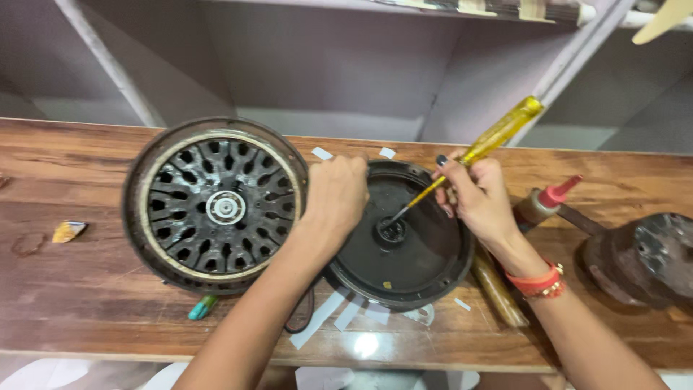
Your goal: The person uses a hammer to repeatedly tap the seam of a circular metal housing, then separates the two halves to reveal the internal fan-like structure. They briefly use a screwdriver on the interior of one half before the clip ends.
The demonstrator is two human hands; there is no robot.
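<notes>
Seen from above, a long wooden bench (86,303) carries the parts of a fan motor. The left hand (334,193) is closed over the left rim of a round black cover (419,267), a shallow dish that lies open side up near the middle of the bench, closer to its front edge. The right hand (476,196) grips a screwdriver (473,155) with a clear yellow handle. The handle slants up toward the far right, and the metal tip rests in the small hub at the centre of the cover.

Just to the left of the cover, touching or overlapping its rim, lies a round slotted rotor (216,206) inside a dark ring, with a pale hub in its middle. White paper scraps (346,314) lie under and around the cover. Toward the right end of the bench stand a brown bottle with a red nozzle (545,202) and a rusty brown motor housing (642,260). A small crumpled wrapper (68,231) lies near the left end.
</notes>
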